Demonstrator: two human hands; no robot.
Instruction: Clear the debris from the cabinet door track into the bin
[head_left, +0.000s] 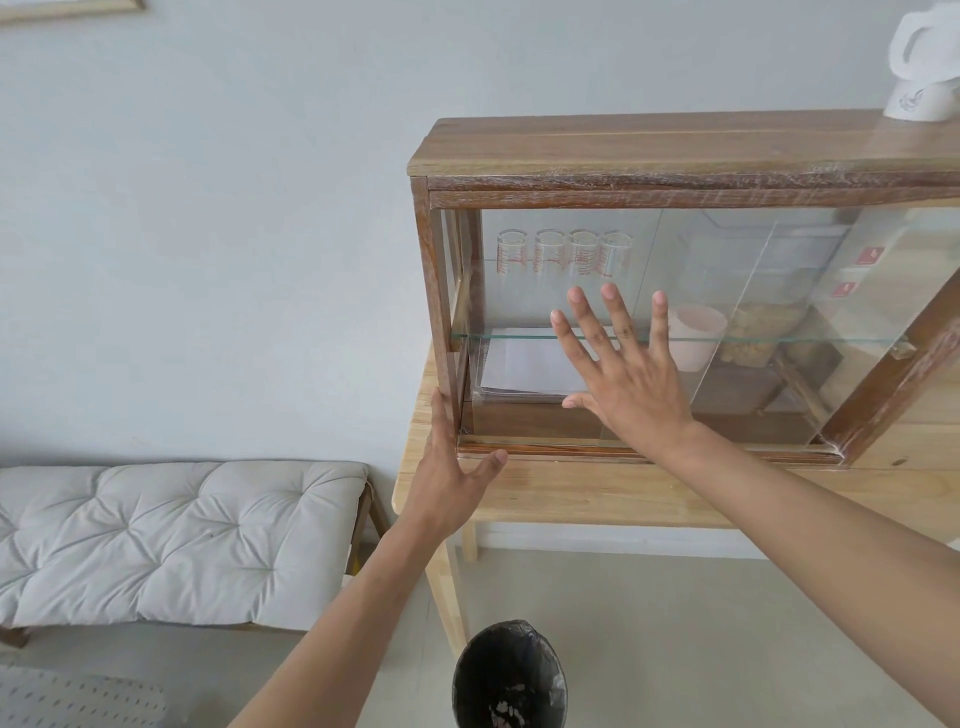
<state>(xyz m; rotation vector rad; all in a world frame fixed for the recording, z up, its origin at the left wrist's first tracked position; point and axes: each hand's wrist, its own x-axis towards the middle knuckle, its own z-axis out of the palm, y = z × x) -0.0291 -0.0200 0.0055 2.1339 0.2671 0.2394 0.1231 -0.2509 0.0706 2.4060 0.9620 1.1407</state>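
A wooden cabinet (675, 150) with sliding glass doors stands on a light wood table (571, 493). My right hand (628, 384) lies flat with fingers spread against the left glass door (545, 291). My left hand (449, 462) rests open on the cabinet's lower left corner post, thumb along the bottom door track (649, 453). I cannot make out debris in the track. A black-lined bin (509, 675) stands on the floor below, with pale scraps inside.
Inside the cabinet are several upturned glasses (563, 254), a pink cup (696, 335), papers (524, 369) and food containers. A white kettle (924, 62) sits on top at the right. A cushioned bench (171, 540) stands at the left against the wall.
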